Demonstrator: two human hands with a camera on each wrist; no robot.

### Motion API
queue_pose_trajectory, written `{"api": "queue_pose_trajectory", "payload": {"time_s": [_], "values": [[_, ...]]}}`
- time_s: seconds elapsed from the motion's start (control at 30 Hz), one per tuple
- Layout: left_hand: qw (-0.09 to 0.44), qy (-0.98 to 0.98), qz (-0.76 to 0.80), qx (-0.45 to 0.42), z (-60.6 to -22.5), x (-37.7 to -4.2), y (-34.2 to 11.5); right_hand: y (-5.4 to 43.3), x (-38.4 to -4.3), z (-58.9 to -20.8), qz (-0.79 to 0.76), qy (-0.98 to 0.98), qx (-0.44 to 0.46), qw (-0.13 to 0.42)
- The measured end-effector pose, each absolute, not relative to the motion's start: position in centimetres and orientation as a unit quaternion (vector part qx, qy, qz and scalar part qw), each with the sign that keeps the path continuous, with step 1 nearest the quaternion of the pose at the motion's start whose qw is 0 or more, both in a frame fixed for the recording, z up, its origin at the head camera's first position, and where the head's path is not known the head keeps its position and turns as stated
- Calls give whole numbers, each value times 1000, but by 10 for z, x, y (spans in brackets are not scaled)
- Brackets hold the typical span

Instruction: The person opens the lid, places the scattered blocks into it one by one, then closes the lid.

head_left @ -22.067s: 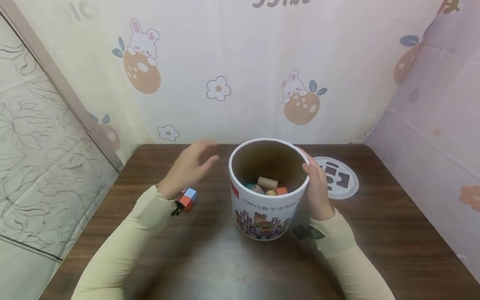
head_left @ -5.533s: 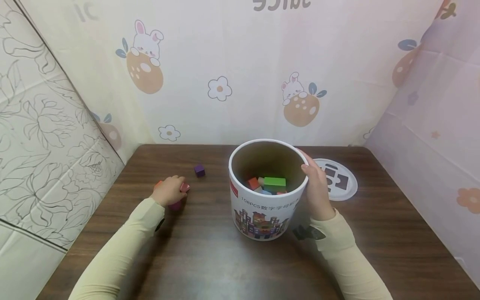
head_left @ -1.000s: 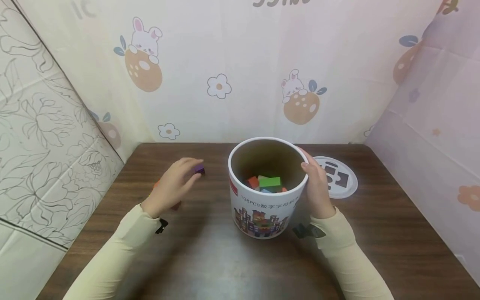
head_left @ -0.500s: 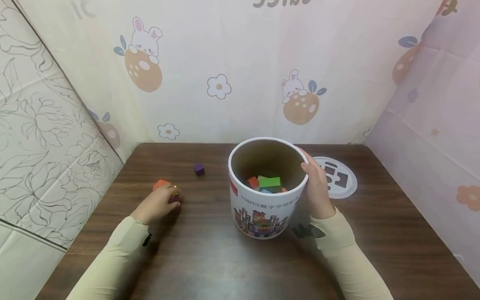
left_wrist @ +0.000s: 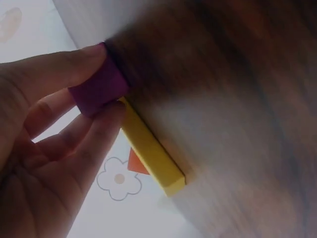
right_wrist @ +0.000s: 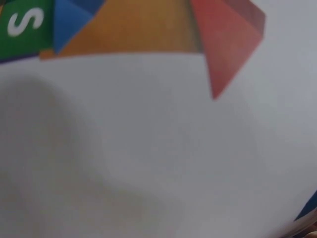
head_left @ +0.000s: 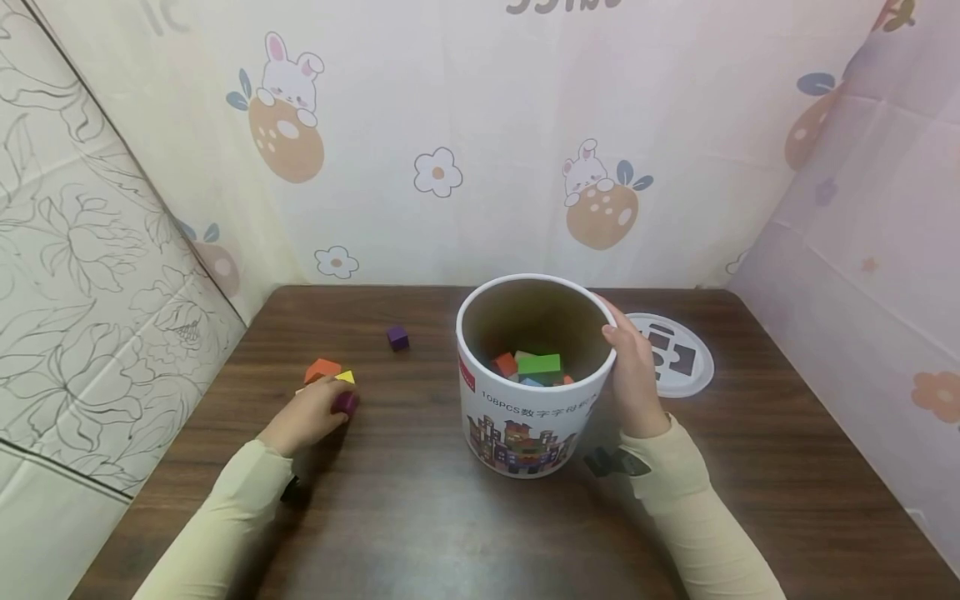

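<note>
My left hand (head_left: pixel 303 414) pinches a purple block (left_wrist: pixel 101 87) between thumb and fingers at the left of the table. Beside it lies a long yellow block (left_wrist: pixel 151 148), its end close to my fingertips, and behind that an orange block (head_left: pixel 322 370). Farther back a second purple block (head_left: pixel 398 338) stands alone. My right hand (head_left: pixel 633 367) grips the right side of a white bucket (head_left: pixel 525 425), thumb at the rim. Inside the bucket lie several blocks, a green block (head_left: pixel 539 366) on top. The right wrist view shows only the bucket's printed wall (right_wrist: pixel 148 124).
A white lid (head_left: pixel 701 379) with shaped cut-outs lies behind and right of the bucket. The brown wooden table (head_left: pixel 450 533) ends at a patterned curtain (head_left: pixel 495 208) at the back and right; a flower-patterned panel (head_left: pixel 82 250) flanks its left side.
Since 22 s ago a green block has appeared in the bucket, and the blue block has left the table. Over the last second my left hand moved down-left and took the purple block. The right hand stayed.
</note>
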State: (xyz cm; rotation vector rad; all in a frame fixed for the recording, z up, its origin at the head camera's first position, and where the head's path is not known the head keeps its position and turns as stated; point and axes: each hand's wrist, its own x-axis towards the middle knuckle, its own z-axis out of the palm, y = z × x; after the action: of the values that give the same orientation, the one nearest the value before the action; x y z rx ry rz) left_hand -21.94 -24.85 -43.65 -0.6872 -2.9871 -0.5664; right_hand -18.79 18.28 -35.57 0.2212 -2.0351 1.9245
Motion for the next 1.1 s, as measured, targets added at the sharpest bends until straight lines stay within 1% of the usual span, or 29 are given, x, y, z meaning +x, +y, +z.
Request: {"api": "queue_pose_trajectory", "payload": {"time_s": [0.2,0.37,0.53,0.63,0.9,1.1], "values": [[38,-953,-201,-224,-437,-222,-248,183,-187,-355,679,-711,77,163],[61,-944,-229,-231,-430,-223,-238,182,-187,-354,684,-707,83,162],[61,-932,-290,-209,-417,-221,-224,183,-187,-354,681,-709,84,163],[61,-920,-330,-200,-405,-219,-214,183,-187,-355,680,-710,84,164],[96,-900,-364,-220,-362,-211,-191,181,-186,-354,680,-711,82,160],[141,-889,-363,-243,-328,-211,-171,183,-186,-354,672,-717,83,165]]}}
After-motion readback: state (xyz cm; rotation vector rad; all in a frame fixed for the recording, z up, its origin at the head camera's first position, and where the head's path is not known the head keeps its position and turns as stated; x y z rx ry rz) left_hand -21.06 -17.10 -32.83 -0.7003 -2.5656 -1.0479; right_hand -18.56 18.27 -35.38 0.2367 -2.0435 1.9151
